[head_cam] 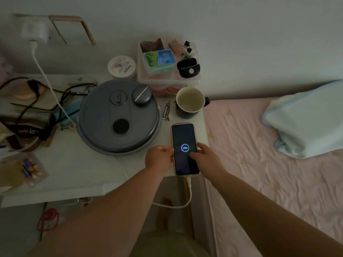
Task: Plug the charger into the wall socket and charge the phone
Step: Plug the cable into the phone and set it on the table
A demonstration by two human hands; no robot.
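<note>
The phone (183,138) lies face up on the white bedside table (79,169), near its right edge. Its dark screen shows a charging ring reading 86%. A white cable (188,193) is plugged into the phone's near end and loops down off the table edge. The white charger (35,32) sits in the wall socket at the top left, its cable (46,80) running down across the table. My left hand (159,157) grips the phone's left edge. My right hand (206,158) holds the right edge, thumb resting on the screen.
A round grey lidded device (118,117) stands just left of the phone. A dark mug (189,102) sits behind it, with hair clips (166,111) beside. A clear organiser box (167,65), a white jar (121,66), tangled black cords (37,101) and batteries (29,167) crowd the table. The bed (269,164) lies to the right.
</note>
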